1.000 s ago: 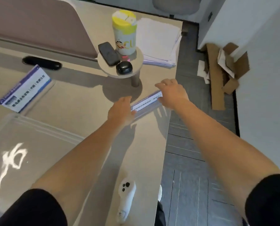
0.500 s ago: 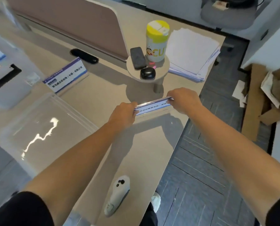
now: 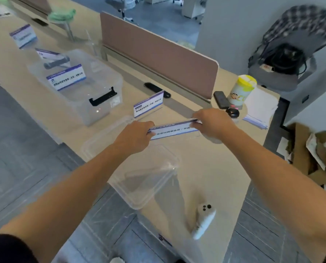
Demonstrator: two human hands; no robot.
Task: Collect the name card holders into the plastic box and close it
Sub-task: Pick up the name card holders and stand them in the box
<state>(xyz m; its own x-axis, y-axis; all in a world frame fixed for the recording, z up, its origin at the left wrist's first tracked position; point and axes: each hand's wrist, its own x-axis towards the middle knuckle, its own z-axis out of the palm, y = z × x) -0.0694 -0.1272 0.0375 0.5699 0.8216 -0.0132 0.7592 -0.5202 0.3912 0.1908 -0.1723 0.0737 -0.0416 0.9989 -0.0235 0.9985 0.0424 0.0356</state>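
Note:
A clear name card holder (image 3: 174,130) with a blue and white card hangs above the desk between my hands. My left hand (image 3: 134,132) grips its left end and my right hand (image 3: 211,123) grips its right end. The clear plastic box (image 3: 101,82) with black latches stands open at the left, with a card holder (image 3: 66,76) inside. Its clear lid (image 3: 139,168) lies flat on the desk under my arms. Another card holder (image 3: 149,106) stands on the desk just beyond my hands. Two more card holders, one (image 3: 23,36) behind the other (image 3: 46,53), sit at the far left.
A white controller (image 3: 204,219) lies near the desk's front edge. A small round stand (image 3: 242,108) holds a yellow-lidded canister (image 3: 243,90), a black phone and a black case. A paper stack (image 3: 261,109) lies right of it. A brown divider panel (image 3: 158,56) runs along the desk's back.
My hands lifted the card holder off the desk and carried it left. The view swung left, which brought the open box and more card holders into sight.

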